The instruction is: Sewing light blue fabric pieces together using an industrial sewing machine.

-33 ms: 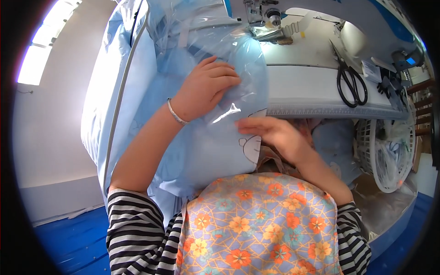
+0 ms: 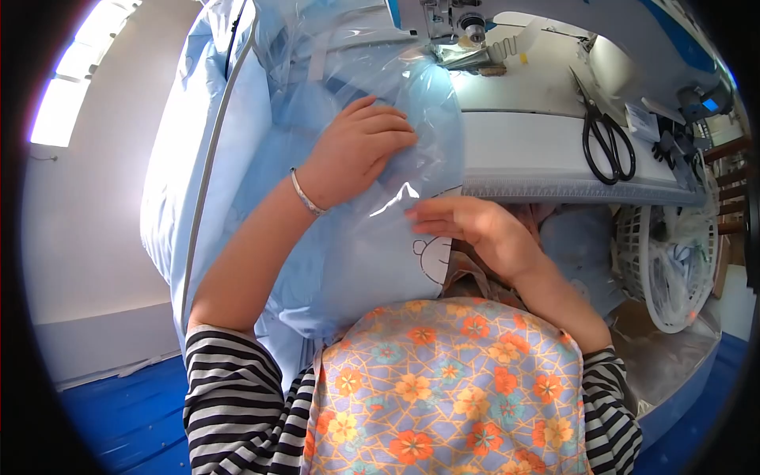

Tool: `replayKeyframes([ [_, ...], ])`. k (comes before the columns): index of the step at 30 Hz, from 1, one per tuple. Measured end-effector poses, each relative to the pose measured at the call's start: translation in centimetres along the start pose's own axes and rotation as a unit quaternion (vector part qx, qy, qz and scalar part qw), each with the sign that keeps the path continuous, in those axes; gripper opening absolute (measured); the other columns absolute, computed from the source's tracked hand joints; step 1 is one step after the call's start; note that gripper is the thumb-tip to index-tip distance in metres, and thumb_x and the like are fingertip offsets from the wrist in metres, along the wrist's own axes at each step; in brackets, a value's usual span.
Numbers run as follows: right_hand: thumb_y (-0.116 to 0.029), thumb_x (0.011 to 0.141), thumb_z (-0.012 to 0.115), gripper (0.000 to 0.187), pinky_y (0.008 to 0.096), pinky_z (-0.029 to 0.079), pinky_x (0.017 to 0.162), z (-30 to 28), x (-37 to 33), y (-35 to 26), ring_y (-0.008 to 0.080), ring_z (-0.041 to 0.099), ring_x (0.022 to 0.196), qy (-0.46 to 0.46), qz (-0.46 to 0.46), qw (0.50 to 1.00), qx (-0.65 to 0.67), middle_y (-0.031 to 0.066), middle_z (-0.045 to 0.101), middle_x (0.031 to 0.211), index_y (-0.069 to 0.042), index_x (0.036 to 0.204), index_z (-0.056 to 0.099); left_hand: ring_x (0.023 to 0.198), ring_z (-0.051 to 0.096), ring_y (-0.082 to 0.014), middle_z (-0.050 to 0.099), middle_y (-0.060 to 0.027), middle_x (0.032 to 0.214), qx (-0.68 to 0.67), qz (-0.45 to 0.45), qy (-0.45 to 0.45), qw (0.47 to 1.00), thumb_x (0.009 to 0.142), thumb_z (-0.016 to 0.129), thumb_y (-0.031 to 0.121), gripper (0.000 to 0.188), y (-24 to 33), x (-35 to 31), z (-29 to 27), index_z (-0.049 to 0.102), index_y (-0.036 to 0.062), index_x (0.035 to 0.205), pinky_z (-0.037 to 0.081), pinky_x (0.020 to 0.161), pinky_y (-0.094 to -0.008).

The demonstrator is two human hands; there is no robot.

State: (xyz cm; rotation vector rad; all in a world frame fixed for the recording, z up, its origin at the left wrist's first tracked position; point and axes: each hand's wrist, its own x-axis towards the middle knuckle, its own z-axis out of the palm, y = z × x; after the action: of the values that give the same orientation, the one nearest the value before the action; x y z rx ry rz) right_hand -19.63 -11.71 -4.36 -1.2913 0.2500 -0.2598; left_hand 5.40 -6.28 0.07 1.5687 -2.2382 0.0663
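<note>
Light blue fabric (image 2: 356, 273) with a line-drawn animal figure lies under a sheet of clear, shiny plastic (image 2: 419, 162). My left hand (image 2: 360, 150) rests palm down on the plastic, its fingers loosely stretched and holding nothing. Closer to me, at the right edge of the fabric, is my right hand (image 2: 491, 233). Its fingers reach leftward onto the plastic and are slightly apart. The far end of the plastic runs up to the head of a sewing machine (image 2: 473, 32), where a lamp lights it.
Black-handled scissors (image 2: 608, 146) lie on the white table (image 2: 522, 146) at right. A clear ruler (image 2: 570, 188) runs along the table's front edge. A white basket (image 2: 665, 269) holding plastic scraps stands at far right. More blue fabric (image 2: 170, 190) is heaped at left.
My right hand has shifted very slightly upward, and the glare on the plastic has moved a little. The left hand stays in place.
</note>
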Motion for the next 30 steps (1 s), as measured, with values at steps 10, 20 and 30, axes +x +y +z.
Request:
replayKeyframes([
  [10, -0.015, 0.098, 0.055, 0.026, 0.0379, 0.052, 0.098, 1.9, 1.6, -2.1, 0.0246, 0.069, 0.106, -0.011, 0.082, 0.990, 0.115, 0.0172, 0.074, 0.106, 0.006, 0.105, 0.068, 0.114, 0.063, -0.0263, 0.070, -0.0055, 0.109, 0.049, 0.049, -0.018, 0.997, 0.085, 0.063, 0.004, 0.022, -0.7, 0.5, -1.4, 0.071, 0.0084, 0.105, 0.040, 0.112, -0.0495],
  [20, 0.000, 0.091, 0.056, 0.016, 0.0380, 0.052, 0.093, 0.0, -3.6, 1.2, 0.0240, 0.069, 0.098, -0.112, -0.024, 0.993, 0.035, 0.0170, 0.073, 0.096, 0.006, 0.086, 0.069, 0.107, 0.063, -0.0326, 0.070, -0.0136, 0.107, 0.136, -0.075, -0.133, 0.979, 0.087, 0.066, 0.011, 0.017, 1.3, 3.6, -4.0, 0.070, 0.0034, 0.102, 0.043, 0.105, -0.0485],
  [30, -0.003, 0.085, 0.061, 0.017, 0.0499, 0.041, 0.110, -1.8, -2.3, 0.7, 0.0376, 0.058, 0.125, 0.020, -0.256, 0.833, -0.490, 0.0161, 0.070, 0.117, 0.000, 0.098, 0.072, 0.117, 0.061, -0.0381, 0.062, -0.0245, 0.129, 0.027, -0.121, -0.015, 0.992, 0.091, 0.058, 0.012, 0.040, 5.1, 4.3, 4.0, 0.060, -0.0086, 0.125, 0.043, 0.108, -0.0471],
])
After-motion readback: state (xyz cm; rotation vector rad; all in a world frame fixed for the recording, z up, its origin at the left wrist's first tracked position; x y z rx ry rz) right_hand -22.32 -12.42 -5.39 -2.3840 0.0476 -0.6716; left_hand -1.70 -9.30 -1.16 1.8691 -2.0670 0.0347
